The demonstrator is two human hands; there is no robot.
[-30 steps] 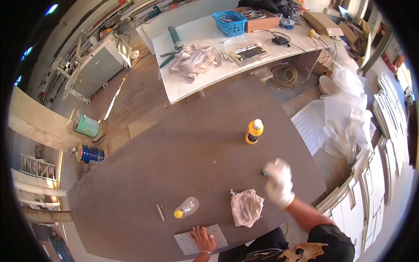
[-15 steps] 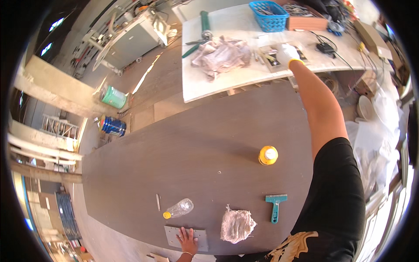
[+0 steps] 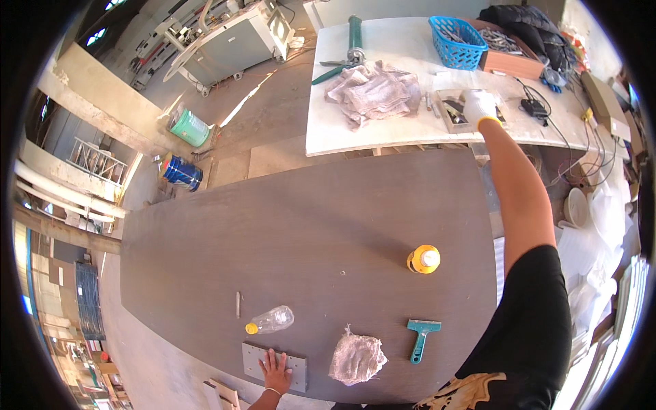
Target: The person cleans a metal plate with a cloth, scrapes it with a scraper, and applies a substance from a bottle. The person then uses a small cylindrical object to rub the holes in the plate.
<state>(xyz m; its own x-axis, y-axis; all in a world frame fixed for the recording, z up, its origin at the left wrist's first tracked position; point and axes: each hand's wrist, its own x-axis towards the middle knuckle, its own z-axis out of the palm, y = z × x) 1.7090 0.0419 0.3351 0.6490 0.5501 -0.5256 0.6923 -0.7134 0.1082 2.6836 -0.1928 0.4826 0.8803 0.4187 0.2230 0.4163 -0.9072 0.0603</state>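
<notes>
While the left hand point(image 3: 276, 373) lies spread on the grey plate point(image 3: 253, 358), probably bracing the reach, we cannot tell whether the gloved right hand point(image 3: 480, 106), at the tray point(image 3: 461, 128) on the far counter point(image 3: 329, 128), grips anything.

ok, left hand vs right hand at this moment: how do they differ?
The left hand is bare; the right hand is gloved in white.
The left hand lies open on the grey plate; the right hand is at the shallow box, its grip unclear.
The left hand is over the brown table, the right hand over the white table.
Shared: each is at something on a tabletop.
</notes>
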